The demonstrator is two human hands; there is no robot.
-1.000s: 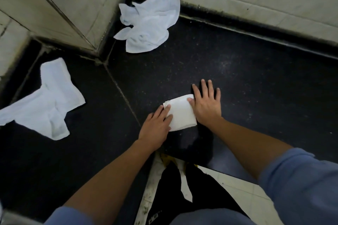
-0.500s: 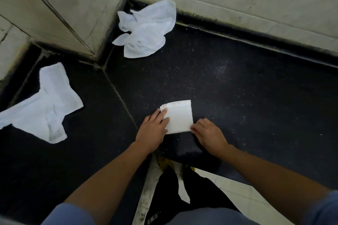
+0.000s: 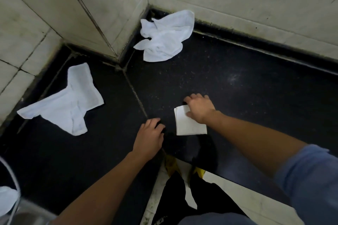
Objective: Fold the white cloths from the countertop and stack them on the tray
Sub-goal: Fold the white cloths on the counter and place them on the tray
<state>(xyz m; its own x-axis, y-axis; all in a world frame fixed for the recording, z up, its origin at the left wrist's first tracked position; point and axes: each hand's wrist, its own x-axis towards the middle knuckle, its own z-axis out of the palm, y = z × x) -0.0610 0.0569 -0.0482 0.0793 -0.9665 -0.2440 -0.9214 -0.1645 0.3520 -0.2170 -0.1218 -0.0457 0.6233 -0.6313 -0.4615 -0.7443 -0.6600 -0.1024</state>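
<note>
Head view: R hand (image 3: 199,107) fingers curl over far edge of folded cloth (image 3: 190,126), thumb on top; it lies on dark bench (image 3: 256,97). L hand (image 3: 149,138) just beside, fingers loosely curled, holding nothing. Crumpled cloth (image 3: 164,40) in back corner.

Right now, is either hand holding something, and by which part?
The right hand grips the folded cloth at its far right corner, thumb on top. The left hand holds nothing.

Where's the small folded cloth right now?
Head view: the folded cloth lies on the dark countertop just right of centre, held by the right hand; the left hand sits apart.
</note>
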